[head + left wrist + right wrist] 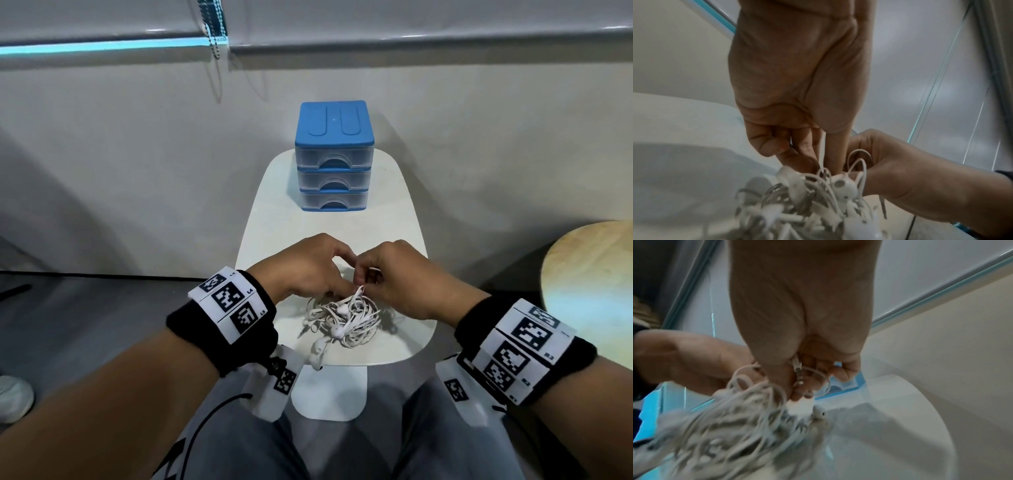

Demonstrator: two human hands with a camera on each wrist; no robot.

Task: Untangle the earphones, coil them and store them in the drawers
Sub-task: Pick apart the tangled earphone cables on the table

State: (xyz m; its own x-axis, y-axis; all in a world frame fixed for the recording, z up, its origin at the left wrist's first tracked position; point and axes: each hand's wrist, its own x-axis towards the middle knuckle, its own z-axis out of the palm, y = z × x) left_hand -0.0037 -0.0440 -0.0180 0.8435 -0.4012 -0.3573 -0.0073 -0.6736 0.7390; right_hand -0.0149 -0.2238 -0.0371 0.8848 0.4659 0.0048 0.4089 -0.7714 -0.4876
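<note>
Over the near end of the white counter [404,219], the left hand [305,270] and right hand [397,277] each pinch strands atop the tangled earphones [342,320], likely to tease one cable free, while the shut drawers [334,161] wait beyond.

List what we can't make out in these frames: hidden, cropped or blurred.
- Earphones: how many sets, unclear; the cords overlap in the head view and blur in both wrist views.
- Left hand fingertips: hidden by its own back in the head view.
- Right hand: its grip shows only in the right wrist view, around a plug.
- Drawer unit: contents unreadable through frosted fronts.
</note>
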